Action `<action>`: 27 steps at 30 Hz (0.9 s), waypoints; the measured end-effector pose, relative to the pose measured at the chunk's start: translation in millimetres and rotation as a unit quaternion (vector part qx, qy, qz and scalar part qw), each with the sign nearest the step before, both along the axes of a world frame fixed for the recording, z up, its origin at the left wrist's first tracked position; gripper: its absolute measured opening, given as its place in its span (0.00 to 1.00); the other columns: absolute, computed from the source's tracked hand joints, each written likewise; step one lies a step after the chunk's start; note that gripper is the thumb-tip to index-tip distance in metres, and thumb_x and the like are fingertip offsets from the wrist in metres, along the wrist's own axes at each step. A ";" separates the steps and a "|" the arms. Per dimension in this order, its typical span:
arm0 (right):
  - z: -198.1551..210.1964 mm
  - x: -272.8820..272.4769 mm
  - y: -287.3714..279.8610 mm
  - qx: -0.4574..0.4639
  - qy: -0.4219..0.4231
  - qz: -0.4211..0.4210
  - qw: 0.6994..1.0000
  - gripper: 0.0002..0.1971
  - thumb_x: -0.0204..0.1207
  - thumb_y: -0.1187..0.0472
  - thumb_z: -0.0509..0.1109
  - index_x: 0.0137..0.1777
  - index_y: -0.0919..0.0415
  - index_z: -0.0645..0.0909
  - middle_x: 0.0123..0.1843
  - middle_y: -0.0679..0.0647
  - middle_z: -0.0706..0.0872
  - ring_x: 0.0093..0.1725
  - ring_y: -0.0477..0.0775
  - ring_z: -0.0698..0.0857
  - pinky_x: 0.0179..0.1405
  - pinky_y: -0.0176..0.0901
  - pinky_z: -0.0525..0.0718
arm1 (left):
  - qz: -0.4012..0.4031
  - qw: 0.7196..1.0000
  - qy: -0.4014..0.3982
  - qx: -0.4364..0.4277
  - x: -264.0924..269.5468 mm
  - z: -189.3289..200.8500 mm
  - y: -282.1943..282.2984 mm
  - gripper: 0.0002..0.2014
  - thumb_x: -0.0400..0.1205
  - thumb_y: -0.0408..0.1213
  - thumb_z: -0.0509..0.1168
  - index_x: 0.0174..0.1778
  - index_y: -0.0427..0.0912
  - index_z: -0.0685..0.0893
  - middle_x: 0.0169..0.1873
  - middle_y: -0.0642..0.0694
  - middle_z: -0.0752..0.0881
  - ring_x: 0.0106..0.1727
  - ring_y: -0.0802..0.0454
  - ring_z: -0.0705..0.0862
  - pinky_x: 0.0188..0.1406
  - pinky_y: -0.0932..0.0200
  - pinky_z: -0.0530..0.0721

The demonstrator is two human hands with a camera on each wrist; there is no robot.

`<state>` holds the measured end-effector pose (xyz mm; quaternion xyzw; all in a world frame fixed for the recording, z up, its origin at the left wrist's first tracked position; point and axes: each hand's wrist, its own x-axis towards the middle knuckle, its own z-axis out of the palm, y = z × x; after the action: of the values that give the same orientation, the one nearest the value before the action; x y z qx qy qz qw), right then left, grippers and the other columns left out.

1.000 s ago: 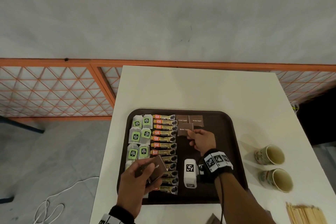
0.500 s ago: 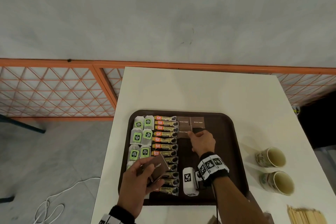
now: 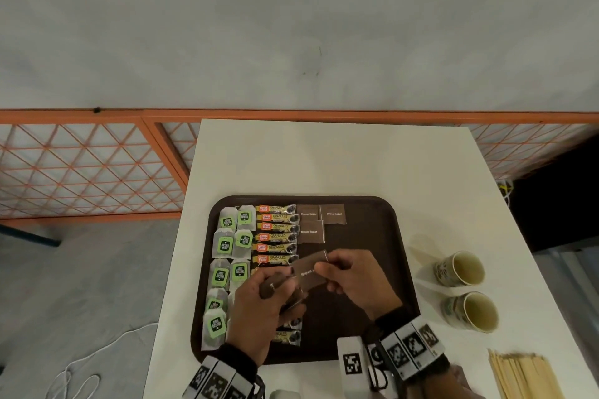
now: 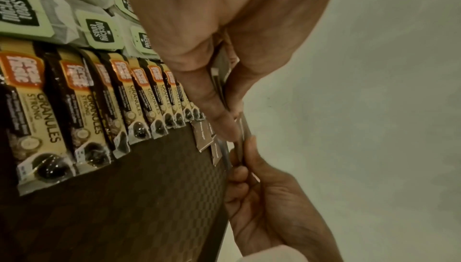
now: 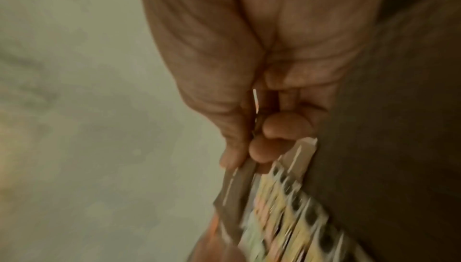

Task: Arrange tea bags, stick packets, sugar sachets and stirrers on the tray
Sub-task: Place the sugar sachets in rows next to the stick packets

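Note:
A dark brown tray (image 3: 398, 236) holds tea bags (image 3: 227, 244) on its left, a column of stick packets (image 3: 275, 236) beside them, and three brown sugar sachets (image 3: 311, 232) at the far middle. Over the tray's middle my left hand (image 3: 280, 287) grips a small stack of sugar sachets (image 4: 220, 87). My right hand (image 3: 325, 269) pinches the top sachet (image 3: 308, 272) of that stack by its right end. In the right wrist view, which is blurred, the pinched sachet (image 5: 237, 185) shows edge-on under my right hand (image 5: 247, 152).
Two paper cups (image 3: 460, 269) (image 3: 473, 311) stand on the white table right of the tray. A pile of wooden stirrers (image 3: 525, 376) lies at the near right corner. An orange lattice fence (image 3: 81, 172) runs behind the table.
My right hand has drawn back from the laid sachets to the left hand's stack and taken hold of its top sachet. The left hand has shifted right towards it.

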<state>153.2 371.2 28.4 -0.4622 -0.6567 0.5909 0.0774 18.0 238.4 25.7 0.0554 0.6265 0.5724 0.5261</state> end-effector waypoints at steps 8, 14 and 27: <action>-55.1 7.0 71.7 -0.046 -0.066 -0.170 0.982 0.05 0.76 0.63 0.76 0.49 0.63 0.87 0.36 0.55 0.88 0.26 0.44 0.80 0.25 0.32 0.79 | 0.004 0.998 -0.029 -0.053 -3.3 -1.9 -26.6 0.08 0.81 0.25 0.68 0.55 0.37 0.84 0.47 0.34 0.91 0.47 0.35 0.92 0.44 0.42 0.92; -72.2 -1.3 91.8 -0.011 -0.140 -0.185 0.973 0.10 0.70 0.58 0.82 0.48 0.59 0.87 0.36 0.55 0.91 0.22 0.46 0.82 0.28 0.38 0.82 | 0.009 0.996 -0.042 -0.078 -10.3 -3.3 -37.2 0.09 0.81 0.24 0.67 0.55 0.36 0.85 0.46 0.35 0.92 0.47 0.37 0.93 0.39 0.45 0.91; -59.1 -2.7 75.3 0.099 -0.217 -0.184 0.953 0.15 0.72 0.46 0.78 0.44 0.56 0.81 0.41 0.53 0.88 0.40 0.53 0.88 0.37 0.43 0.85 | 0.007 0.988 -0.153 -0.018 -18.8 -1.6 -38.0 0.24 0.82 0.11 0.52 0.69 0.38 0.76 0.57 0.29 0.88 0.61 0.29 0.86 0.58 0.34 0.85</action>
<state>150.5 446.6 -30.7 -0.6825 -0.6160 0.3839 0.0856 -0.8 200.4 24.0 -0.0467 0.5496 0.5664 0.6123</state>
